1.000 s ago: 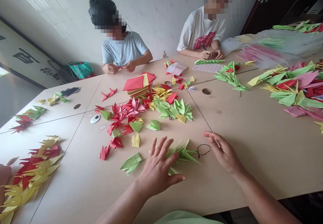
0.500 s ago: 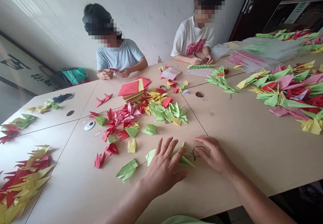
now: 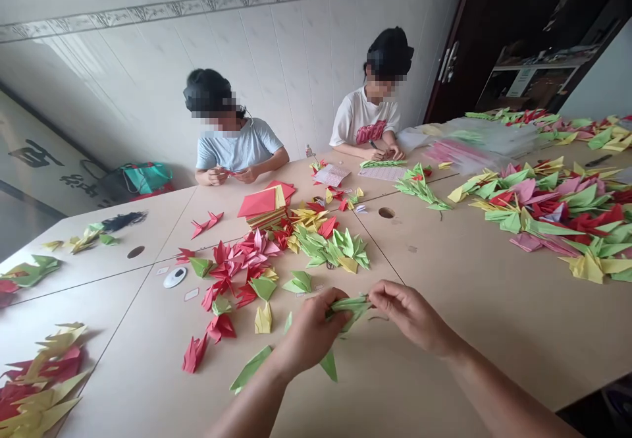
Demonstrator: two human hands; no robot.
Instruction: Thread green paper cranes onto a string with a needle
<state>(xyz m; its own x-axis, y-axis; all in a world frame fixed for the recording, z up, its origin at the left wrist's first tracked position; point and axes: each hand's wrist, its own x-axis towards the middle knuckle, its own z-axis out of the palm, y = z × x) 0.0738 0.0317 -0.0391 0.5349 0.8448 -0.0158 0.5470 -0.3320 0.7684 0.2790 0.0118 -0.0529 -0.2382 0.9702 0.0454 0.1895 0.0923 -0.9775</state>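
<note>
So the left hand (image 3: pixel 309 332) and right hand (image 3: pixel 412 316) are both pinched onto the bunch of green paper cranes (image 3: pixel 351 305), at the table's (image 3: pixel 469 332) 6 o'clock edge. Mid-bundling, I'd guess; next wants an even squeeze.

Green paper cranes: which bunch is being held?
The crane bunch pinched between the left hand and right hand; all others lie on the table.

Half-seen from here
Left hand (image 3: pixel 307 332) covers one end of the green paper bundle (image 3: pixel 351 304); the red-and-yellow pile (image 3: pixel 42 375) runs off the corner; print on the far sheet (image 3: pixel 382 173) is unreadably small.
</note>
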